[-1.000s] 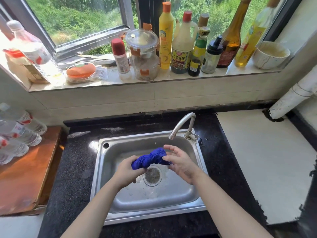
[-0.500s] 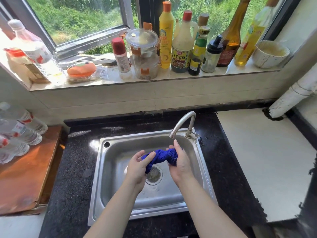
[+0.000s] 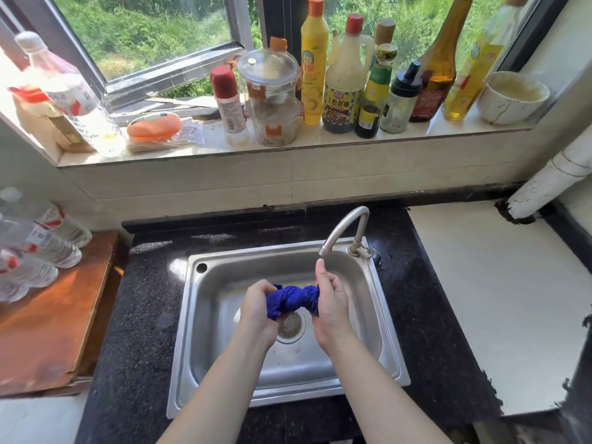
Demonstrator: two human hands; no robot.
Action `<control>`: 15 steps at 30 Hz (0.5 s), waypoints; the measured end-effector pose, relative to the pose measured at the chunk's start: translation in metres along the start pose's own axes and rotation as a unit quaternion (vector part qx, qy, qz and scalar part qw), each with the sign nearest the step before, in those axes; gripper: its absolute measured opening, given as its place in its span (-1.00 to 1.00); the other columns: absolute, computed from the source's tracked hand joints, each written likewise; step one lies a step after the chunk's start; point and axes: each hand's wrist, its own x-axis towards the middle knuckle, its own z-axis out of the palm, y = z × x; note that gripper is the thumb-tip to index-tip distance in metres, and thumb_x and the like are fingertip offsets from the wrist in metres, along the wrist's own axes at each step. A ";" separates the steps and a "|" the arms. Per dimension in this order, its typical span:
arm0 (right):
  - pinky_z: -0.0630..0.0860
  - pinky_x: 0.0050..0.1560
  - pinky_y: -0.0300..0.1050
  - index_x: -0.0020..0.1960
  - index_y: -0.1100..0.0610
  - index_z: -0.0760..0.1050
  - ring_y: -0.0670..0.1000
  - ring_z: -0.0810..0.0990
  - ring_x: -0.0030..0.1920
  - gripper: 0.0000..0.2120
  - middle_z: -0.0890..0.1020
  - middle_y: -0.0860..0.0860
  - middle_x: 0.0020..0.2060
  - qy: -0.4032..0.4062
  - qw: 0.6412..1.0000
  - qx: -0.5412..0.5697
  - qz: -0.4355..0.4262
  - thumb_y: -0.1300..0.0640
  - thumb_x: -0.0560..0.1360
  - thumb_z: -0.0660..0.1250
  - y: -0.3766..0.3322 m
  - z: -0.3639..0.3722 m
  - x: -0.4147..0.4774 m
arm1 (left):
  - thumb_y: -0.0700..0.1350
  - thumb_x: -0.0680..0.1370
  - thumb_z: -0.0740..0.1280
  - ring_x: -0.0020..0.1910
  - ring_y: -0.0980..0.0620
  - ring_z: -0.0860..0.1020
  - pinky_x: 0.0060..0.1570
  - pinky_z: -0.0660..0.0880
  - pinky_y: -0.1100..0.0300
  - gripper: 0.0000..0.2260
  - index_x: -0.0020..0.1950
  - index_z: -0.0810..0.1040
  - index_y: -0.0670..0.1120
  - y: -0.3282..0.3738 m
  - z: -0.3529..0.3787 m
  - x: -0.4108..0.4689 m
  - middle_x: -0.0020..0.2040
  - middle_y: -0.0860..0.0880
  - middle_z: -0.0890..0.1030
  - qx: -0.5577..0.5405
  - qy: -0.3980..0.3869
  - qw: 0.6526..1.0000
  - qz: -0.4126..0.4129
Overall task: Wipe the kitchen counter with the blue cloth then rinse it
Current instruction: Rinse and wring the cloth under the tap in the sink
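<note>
- While both hands were over the sink [image 3: 224, 277], the cloth [image 3: 293, 299] was bunched into a short rope between them, right above the drain [image 3: 290, 326], roughly mid-basin.
- Left hand [image 3: 258, 307] was clenched round the cloth's left end, fingers curled under it. Right hand [image 3: 331, 302] was wrapped round the right end, thumb sticking up toward the tap [image 3: 344, 225] spout.
- Looked to me like the wring-out part of the rinse, so wiping the counter [image 3: 144, 315] was probably done already.
- Couldn't tell whether water was coming out of the tap, no clear stream showed.
- To do it well, I figured: twist the two ends opposite ways, grip tight close to the middle so the bunch doesn't just slide, and work low over the drain so drips land in the basin, not on the counter's front edge.
- If the runoff looked grubby, I'd have opened the cloth under the spout and squeezed again rather than call it done.
- Only risk I saw was a loose tail flicking water onto the white worktop [image 3: 496, 283] at the right.
</note>
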 end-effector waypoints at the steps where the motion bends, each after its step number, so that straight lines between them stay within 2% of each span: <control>1: 0.42 -0.28 -0.10 -0.10 0.15 0.37 -0.04 0.37 -0.41 -0.61 0.36 -0.02 -0.42 0.020 1.000 -0.009 0.012 -0.14 0.53 0.42 0.004 0.002 -0.002 | -0.22 0.46 0.26 -0.31 -0.12 0.49 -0.23 0.47 0.08 -0.96 -0.13 0.46 -0.18 -0.001 0.005 -0.002 -0.21 -0.15 0.52 -0.015 0.031 0.999 0.020; 3: 0.43 -0.29 -0.09 -0.14 0.15 0.37 -0.03 0.37 -0.40 -0.61 0.37 -0.01 -0.40 0.072 0.996 -0.004 0.044 -0.13 0.53 0.43 0.010 0.005 -0.003 | -0.09 0.50 0.36 -0.35 -0.08 0.42 -0.26 0.42 0.09 -0.81 -0.21 0.43 -0.15 -0.006 0.013 -0.006 -0.30 -0.08 0.46 0.001 0.083 0.993 0.078; 4: 0.44 -0.31 -0.10 -0.17 0.15 0.36 -0.03 0.36 -0.43 -0.60 0.37 -0.02 -0.43 0.093 0.994 -0.004 0.057 -0.12 0.53 0.43 0.011 0.007 -0.003 | -0.06 0.50 0.40 -0.37 -0.05 0.37 -0.28 0.38 0.09 -0.73 -0.27 0.38 -0.13 -0.009 0.014 -0.007 -0.35 -0.06 0.40 0.030 0.102 0.985 0.136; 6: 0.43 -0.40 -0.14 -0.23 0.14 0.34 -0.06 0.32 -0.53 -0.61 0.33 -0.04 -0.50 0.108 0.991 -0.018 0.079 -0.07 0.54 0.44 0.010 0.009 -0.001 | -0.12 0.50 0.42 -0.40 0.00 0.22 -0.31 0.27 0.08 -0.58 -0.38 0.21 -0.08 -0.019 0.012 -0.004 -0.43 0.00 0.24 0.128 0.107 0.944 0.286; 8: 0.35 -0.50 -0.19 -0.22 0.16 0.37 -0.06 0.28 -0.58 -0.65 0.32 -0.01 -0.49 0.102 0.989 -0.033 0.104 0.00 0.54 0.44 0.009 0.010 0.003 | -0.18 0.50 0.42 -0.43 0.04 0.14 -0.34 0.20 0.10 -0.49 -0.42 0.10 -0.04 -0.027 0.004 0.002 -0.48 0.09 0.14 0.238 0.099 0.887 0.384; 11: 0.28 -0.55 -0.24 -0.21 0.17 0.41 -0.05 0.26 -0.59 -0.74 0.33 0.01 -0.47 0.095 0.985 -0.057 0.135 0.13 0.53 0.44 0.011 0.009 0.011 | -0.10 0.48 0.38 -0.46 0.05 0.11 -0.40 0.16 0.11 -0.51 -0.42 0.07 -0.01 -0.030 -0.005 0.007 -0.52 0.05 0.12 0.328 0.084 0.826 0.451; 15: 0.29 -0.58 -0.27 -0.14 0.21 0.46 -0.05 0.28 -0.62 -0.88 0.33 0.02 -0.51 0.077 0.977 -0.102 0.169 0.25 0.50 0.40 0.013 0.012 0.025 | -0.01 0.45 0.31 -0.46 0.06 0.10 -0.43 0.14 0.12 -0.56 -0.42 0.07 0.02 -0.027 -0.013 0.012 -0.52 0.06 0.11 0.362 0.059 0.787 0.496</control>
